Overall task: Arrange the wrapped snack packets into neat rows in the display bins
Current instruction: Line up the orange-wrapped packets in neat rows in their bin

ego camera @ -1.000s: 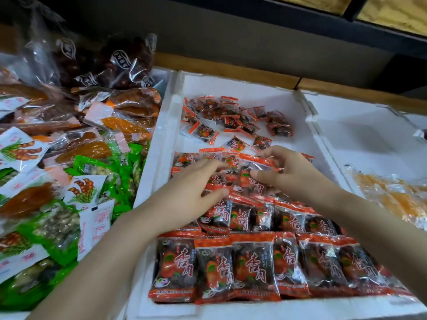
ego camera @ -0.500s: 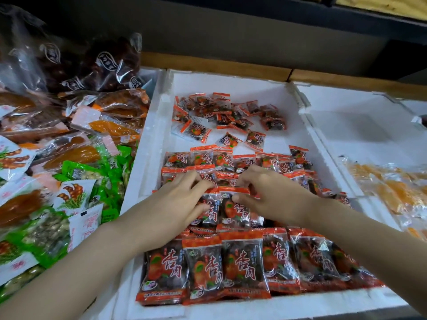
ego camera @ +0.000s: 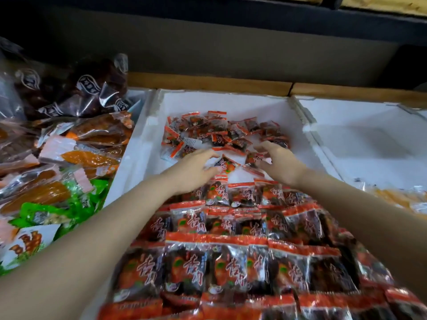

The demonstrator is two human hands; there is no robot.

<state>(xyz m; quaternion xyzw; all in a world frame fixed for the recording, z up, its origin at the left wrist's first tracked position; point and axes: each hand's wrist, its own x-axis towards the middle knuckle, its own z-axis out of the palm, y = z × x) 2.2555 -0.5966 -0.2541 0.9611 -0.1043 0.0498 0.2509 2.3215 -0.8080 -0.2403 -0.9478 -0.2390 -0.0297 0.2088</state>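
Your left hand (ego camera: pixel 194 169) hovers, fingers loose and empty, beside a stray packet (ego camera: pixel 227 164) lying in the white bin (ego camera: pixel 143 144), between the far loose pile (ego camera: pixel 219 132) and the near neat rows (ego camera: pixel 231 227). Your right hand (ego camera: pixel 280 165) is spread and empty too. Take one packet flat, label up, and tuck it against the far row.

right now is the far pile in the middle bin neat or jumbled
Jumbled: the far pile lies at mixed angles, packets overlapping.

Red-edged dark snack packets (ego camera: pixel 231 229) laid in overlapping rows at near end of white foam bin (ego camera: pixel 147 139); loose heap (ego camera: pixel 219 131) piled at far end.
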